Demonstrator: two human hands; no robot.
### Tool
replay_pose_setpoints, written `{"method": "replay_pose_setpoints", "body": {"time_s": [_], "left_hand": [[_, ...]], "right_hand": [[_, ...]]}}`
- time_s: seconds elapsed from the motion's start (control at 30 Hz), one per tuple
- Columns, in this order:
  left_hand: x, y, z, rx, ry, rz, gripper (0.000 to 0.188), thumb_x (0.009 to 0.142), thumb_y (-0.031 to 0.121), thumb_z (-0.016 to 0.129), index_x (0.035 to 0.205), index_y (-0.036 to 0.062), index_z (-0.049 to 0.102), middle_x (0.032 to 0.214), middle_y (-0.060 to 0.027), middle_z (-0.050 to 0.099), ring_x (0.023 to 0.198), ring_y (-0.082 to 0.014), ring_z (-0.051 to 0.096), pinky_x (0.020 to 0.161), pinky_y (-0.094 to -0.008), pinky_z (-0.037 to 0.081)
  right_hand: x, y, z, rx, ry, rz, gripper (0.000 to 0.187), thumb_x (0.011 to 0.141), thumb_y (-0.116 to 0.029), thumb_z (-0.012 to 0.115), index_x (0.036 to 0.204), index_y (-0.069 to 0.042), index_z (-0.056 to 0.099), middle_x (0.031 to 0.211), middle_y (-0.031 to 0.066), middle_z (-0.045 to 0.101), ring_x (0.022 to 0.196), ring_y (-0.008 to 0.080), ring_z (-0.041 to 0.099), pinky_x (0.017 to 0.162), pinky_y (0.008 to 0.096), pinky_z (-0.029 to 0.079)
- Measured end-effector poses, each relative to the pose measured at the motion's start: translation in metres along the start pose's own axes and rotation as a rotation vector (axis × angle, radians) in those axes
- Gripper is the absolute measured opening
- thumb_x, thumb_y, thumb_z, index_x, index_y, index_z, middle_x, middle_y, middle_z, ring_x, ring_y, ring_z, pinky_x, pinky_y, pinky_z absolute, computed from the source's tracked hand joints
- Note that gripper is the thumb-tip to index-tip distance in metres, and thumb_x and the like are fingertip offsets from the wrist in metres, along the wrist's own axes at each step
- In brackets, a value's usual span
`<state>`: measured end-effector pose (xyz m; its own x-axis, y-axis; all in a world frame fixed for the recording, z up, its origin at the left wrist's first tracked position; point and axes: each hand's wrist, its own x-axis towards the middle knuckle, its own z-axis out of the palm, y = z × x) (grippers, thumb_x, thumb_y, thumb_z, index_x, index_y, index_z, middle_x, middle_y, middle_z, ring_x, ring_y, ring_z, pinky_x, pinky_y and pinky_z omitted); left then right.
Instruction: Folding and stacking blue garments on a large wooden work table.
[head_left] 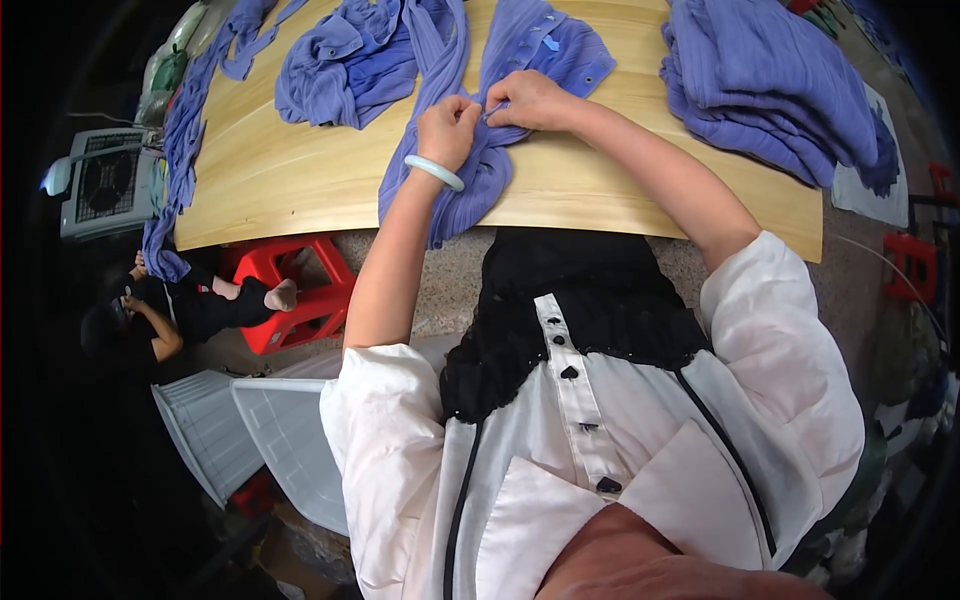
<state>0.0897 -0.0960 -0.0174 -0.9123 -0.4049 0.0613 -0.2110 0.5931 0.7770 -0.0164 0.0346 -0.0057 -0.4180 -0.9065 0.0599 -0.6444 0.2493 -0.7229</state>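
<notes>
A blue-violet crinkled garment (485,180) lies across the table, its lower end hanging over the front edge. My left hand (447,132), with a pale bangle on the wrist, is closed in a pinch on the cloth. Close beside it, my right hand (530,100) also pinches the garment, fingertips pressed together. Exactly what part lies between the fingertips is hidden. Beyond my right hand, the garment's spread part shows small buttons and a light blue bit.
A bunched blue-violet garment (345,70) lies left on the wooden table (300,185). Folded garments (770,80) are stacked at right. Long cloth strips (180,140) trail over the left edge. A red stool (300,290), a grey fan (108,180) and a seated person (150,310) are at left.
</notes>
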Motion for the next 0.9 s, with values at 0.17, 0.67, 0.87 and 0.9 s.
{"method": "replay_pose_setpoints", "body": {"time_s": [0.17, 0.67, 0.87, 0.9], "left_hand": [[-0.010, 0.003, -0.003, -0.144, -0.051, -0.094, 0.018, 0.076, 0.016, 0.058, 0.077, -0.0013, 0.060, 0.062, -0.0034, 0.057, 0.057, -0.0073, 0.052, 0.050, -0.0224, 0.040], [-0.018, -0.016, -0.003, -0.573, -0.080, -0.238, 0.011, 0.076, 0.007, 0.058, 0.082, -0.0014, 0.058, 0.068, 0.0000, 0.056, 0.060, -0.0041, 0.050, 0.052, -0.0166, 0.040], [-0.024, -0.016, -0.005, -0.391, -0.025, -0.133, 0.012, 0.075, 0.008, 0.058, 0.082, -0.0015, 0.058, 0.069, -0.0008, 0.057, 0.061, -0.0046, 0.051, 0.053, -0.0169, 0.040], [-0.025, -0.015, -0.005, -0.392, -0.022, -0.138, 0.012, 0.075, 0.008, 0.058, 0.082, -0.0015, 0.058, 0.069, -0.0008, 0.057, 0.061, -0.0046, 0.051, 0.053, -0.0169, 0.040]], "right_hand": [[-0.001, 0.004, 0.005, 0.024, -0.024, -0.010, 0.025, 0.060, -0.026, 0.065, 0.077, -0.007, 0.063, 0.074, 0.0101, 0.061, 0.072, 0.0244, 0.058, 0.064, 0.0320, 0.044], [0.004, -0.002, 0.004, -0.005, -0.100, -0.016, 0.026, 0.060, -0.027, 0.065, 0.077, -0.007, 0.063, 0.074, 0.0095, 0.061, 0.073, 0.0232, 0.057, 0.064, 0.0313, 0.044], [0.003, 0.004, 0.013, 0.142, -0.097, 0.013, 0.026, 0.063, -0.026, 0.064, 0.080, -0.006, 0.063, 0.076, 0.0105, 0.061, 0.075, 0.0226, 0.057, 0.067, 0.0303, 0.043], [0.003, 0.004, 0.014, 0.143, -0.102, 0.012, 0.026, 0.063, -0.026, 0.064, 0.080, -0.006, 0.063, 0.076, 0.0105, 0.061, 0.075, 0.0226, 0.057, 0.067, 0.0303, 0.043]]}}
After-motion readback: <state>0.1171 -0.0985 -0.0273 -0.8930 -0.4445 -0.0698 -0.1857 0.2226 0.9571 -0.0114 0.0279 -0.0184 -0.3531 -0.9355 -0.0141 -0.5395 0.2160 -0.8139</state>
